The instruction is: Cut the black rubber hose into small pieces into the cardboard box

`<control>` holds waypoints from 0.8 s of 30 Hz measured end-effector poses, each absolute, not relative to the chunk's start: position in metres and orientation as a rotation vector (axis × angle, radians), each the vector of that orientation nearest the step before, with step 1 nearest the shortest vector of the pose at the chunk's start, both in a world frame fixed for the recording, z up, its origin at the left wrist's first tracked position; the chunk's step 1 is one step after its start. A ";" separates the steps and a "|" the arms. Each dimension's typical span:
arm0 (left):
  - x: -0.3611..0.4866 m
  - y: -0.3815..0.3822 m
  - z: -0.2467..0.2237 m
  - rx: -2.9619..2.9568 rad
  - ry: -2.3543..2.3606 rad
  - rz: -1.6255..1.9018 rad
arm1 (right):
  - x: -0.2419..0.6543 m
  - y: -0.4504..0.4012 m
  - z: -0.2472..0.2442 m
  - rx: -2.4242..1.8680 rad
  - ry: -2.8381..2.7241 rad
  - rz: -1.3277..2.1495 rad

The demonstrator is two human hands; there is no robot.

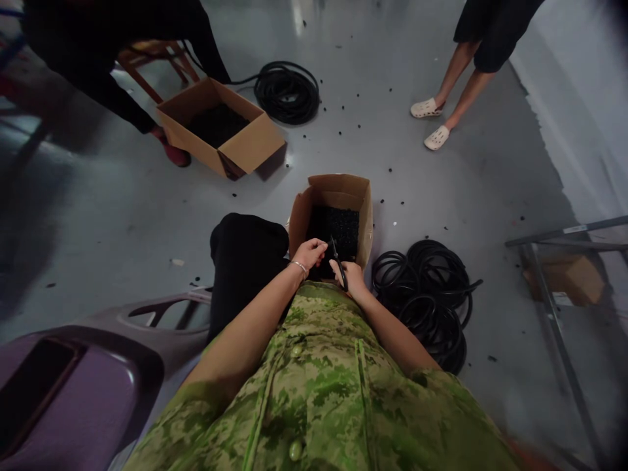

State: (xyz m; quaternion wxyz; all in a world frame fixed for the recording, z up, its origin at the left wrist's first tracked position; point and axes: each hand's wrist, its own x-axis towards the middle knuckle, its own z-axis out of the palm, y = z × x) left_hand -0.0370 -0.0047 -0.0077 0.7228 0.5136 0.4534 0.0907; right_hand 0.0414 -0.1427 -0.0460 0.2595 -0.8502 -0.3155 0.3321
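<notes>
Black-handled scissors [343, 278] are gripped in my right hand [354, 276], their blades pointing up and away from me. Close by on the left, my left hand [311, 252] is closed in a pinch, fingertips almost at the blades. A dark bit seems to be in that pinch, too small to make out against the black behind it. Both hands are over the near side of an open cardboard box [364, 229] between my knees. Small black pieces [338, 226] fill its bottom.
Coiled black tubing [432, 288] lies right of the box, another coil [287, 91] farther off. A second cardboard box [255, 140] of black pieces stands by a seated person. Another person in light clogs [436, 137] stands ahead. A metal frame [554, 314] is at right, a purple chair [98, 392] at left.
</notes>
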 end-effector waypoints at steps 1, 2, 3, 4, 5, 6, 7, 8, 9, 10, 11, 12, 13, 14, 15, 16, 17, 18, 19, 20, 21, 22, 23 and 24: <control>-0.037 -0.004 -0.008 1.129 1.007 0.200 | 0.039 -0.143 -0.045 -2.315 -0.844 0.872; -0.037 -0.004 -0.009 1.124 1.014 0.201 | 0.038 -0.144 -0.043 -2.326 -0.839 0.842; -0.036 -0.004 -0.009 1.119 1.022 0.203 | 0.036 -0.144 -0.041 -2.331 -0.841 0.817; -0.036 -0.003 -0.009 1.117 1.029 0.206 | 0.035 -0.145 -0.039 -2.332 -0.853 0.801; -0.036 -0.003 -0.010 1.117 1.032 0.209 | 0.035 -0.145 -0.037 -2.330 -0.868 0.790; -0.036 -0.003 -0.010 1.119 1.037 0.211 | 0.034 -0.145 -0.036 -2.328 -0.885 0.782; -0.036 -0.003 -0.010 1.120 1.044 0.214 | 0.034 -0.144 -0.036 -2.331 -0.897 0.769; -0.036 -0.003 -0.010 1.120 1.052 0.216 | 0.033 -0.144 -0.036 -2.339 -0.903 0.754; -0.036 -0.003 -0.010 1.118 1.059 0.217 | 0.033 -0.144 -0.036 -2.349 -0.902 0.738; -0.035 -0.003 -0.010 1.114 1.066 0.216 | 0.033 -0.143 -0.038 -2.361 -0.897 0.724; -0.035 -0.003 -0.009 1.108 1.072 0.213 | 0.033 -0.143 -0.040 -2.370 -0.890 0.716; -0.035 -0.003 -0.009 1.103 1.074 0.211 | 0.033 -0.143 -0.042 -2.375 -0.881 0.715; -0.035 -0.003 -0.009 1.098 1.076 0.210 | 0.033 -0.143 -0.044 -2.375 -0.871 0.727; -0.035 -0.003 -0.009 1.095 1.077 0.213 | 0.034 -0.143 -0.047 -2.367 -0.862 0.749; -0.035 -0.003 -0.009 1.093 1.077 0.217 | 0.035 -0.144 -0.049 -2.352 -0.850 0.778; -0.035 -0.003 -0.009 1.091 1.075 0.222 | 0.036 -0.145 -0.051 -2.334 -0.834 0.814; -0.036 -0.003 -0.009 1.088 1.070 0.228 | 0.037 -0.146 -0.053 -2.312 -0.812 0.852; -0.036 -0.003 -0.009 1.085 1.062 0.233 | 0.038 -0.148 -0.055 -2.287 -0.791 0.891; -0.036 -0.003 -0.010 1.082 1.052 0.240 | 0.040 -0.150 -0.057 -2.260 -0.772 0.929; -0.036 -0.003 -0.010 1.080 1.039 0.247 | 0.041 -0.152 -0.059 -2.229 -0.755 0.962; -0.036 -0.003 -0.010 1.078 1.029 0.254 | 0.042 -0.155 -0.060 -2.195 -0.741 0.993; -0.037 -0.003 -0.010 1.079 1.019 0.261 | 0.043 -0.157 -0.061 -2.158 -0.731 1.021; -0.037 -0.003 -0.010 1.079 1.011 0.266 | 0.043 -0.159 -0.061 -2.124 -0.725 1.044; -0.037 -0.003 -0.010 1.080 1.005 0.269 | 0.044 -0.161 -0.062 -2.097 -0.724 1.060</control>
